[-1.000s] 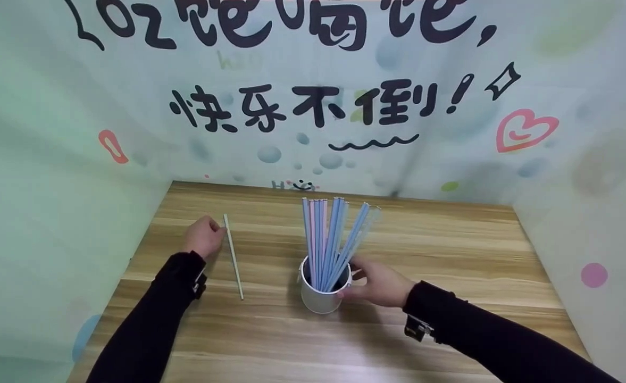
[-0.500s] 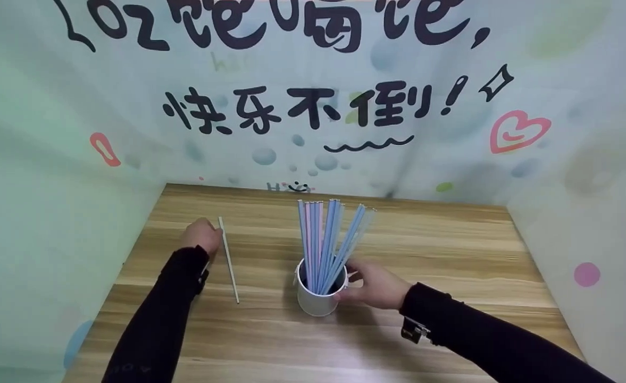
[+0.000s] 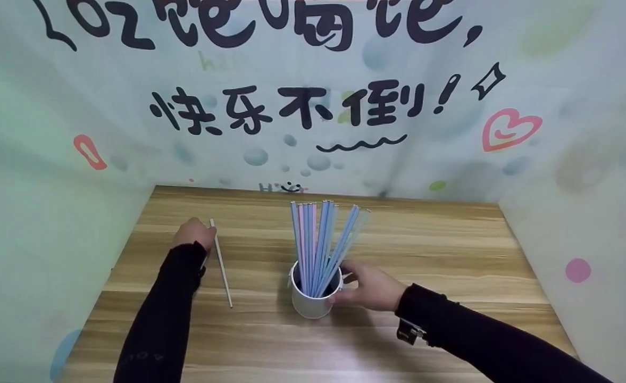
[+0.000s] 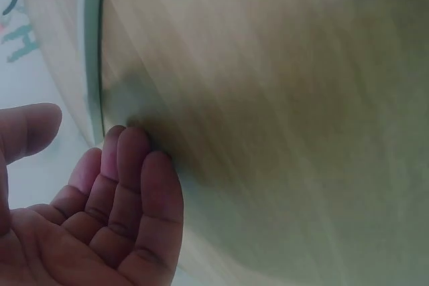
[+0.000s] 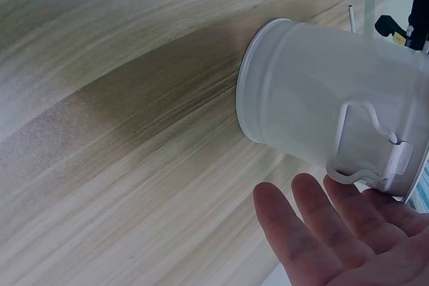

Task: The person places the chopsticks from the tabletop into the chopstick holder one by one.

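A single pale drinking straw (image 3: 222,271) lies on the wooden table. My left hand (image 3: 194,234) is at its far end, thumb apart from loosely bent fingers; in the left wrist view, those fingertips are close to the straw (image 4: 92,45), and contact cannot be told. To the right stands a small white pail (image 3: 313,307) holding several blue, pink and clear straws (image 3: 315,244) upright. My right hand (image 3: 374,284) is at the pail's right side, thumb toward the front. In the right wrist view, its nearly straight fingers lie beside the pail's handle (image 5: 340,132).
The wooden table (image 3: 424,239) meets a printed cloth backdrop (image 3: 270,64) at the back. Similar cloth walls rise on the left (image 3: 31,213) and right (image 3: 600,213). Black sleeves (image 3: 156,314) cover both forearms.
The head view has shifted, so the scene sits further left. My left hand has turned slightly, and its forearm has swung to the right. My right hand stays by the pail.
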